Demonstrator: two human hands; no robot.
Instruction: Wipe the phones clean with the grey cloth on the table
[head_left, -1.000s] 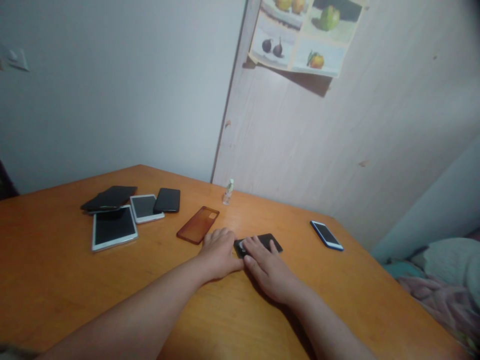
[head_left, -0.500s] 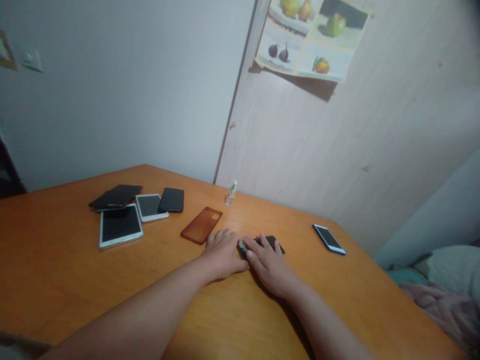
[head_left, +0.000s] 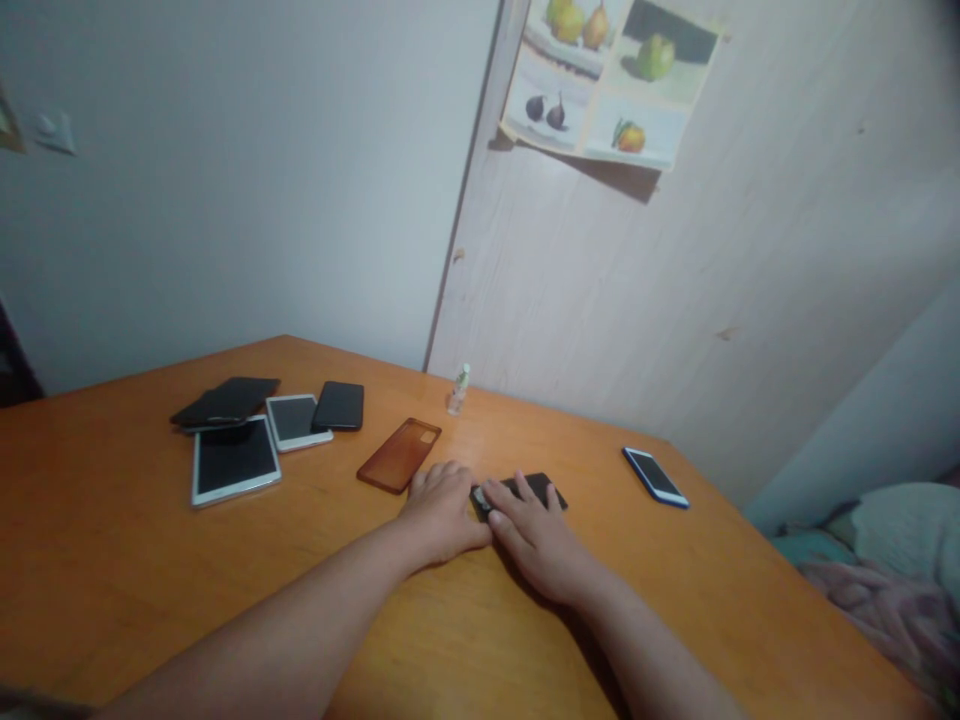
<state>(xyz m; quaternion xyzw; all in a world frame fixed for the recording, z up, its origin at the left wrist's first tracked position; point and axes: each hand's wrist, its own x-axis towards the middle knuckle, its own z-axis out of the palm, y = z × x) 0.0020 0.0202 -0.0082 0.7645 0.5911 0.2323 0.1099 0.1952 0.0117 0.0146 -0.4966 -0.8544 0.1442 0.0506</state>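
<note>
A flat black phone (head_left: 553, 488) lies on the wooden table, its left part mostly covered by my hands. My left hand (head_left: 442, 515) rests at its left end, fingers curled and thumb along the near side, holding that end. Across the phone's face lies my right hand (head_left: 534, 530), fingers spread and pressed down. By the right index fingertip shows a small pale patch (head_left: 481, 495), too small to make out. Just beyond my left hand is a translucent brown phone case (head_left: 400, 456). A small clear bottle (head_left: 458, 390) with a pale cap stands behind it.
At the left lie a white-framed tablet (head_left: 235, 458), a smaller white device (head_left: 292, 420), a black device (head_left: 341, 405) overlapping it, and dark folded covers (head_left: 226, 401). A blue-edged phone (head_left: 655, 477) lies right. Walls border the table (head_left: 450, 640) behind; bedding (head_left: 892, 590) is beyond its right edge.
The view has shifted slightly. Both hands stay at the black phone in nearly the same pose, with at most a tiny shift of the right fingers.
</note>
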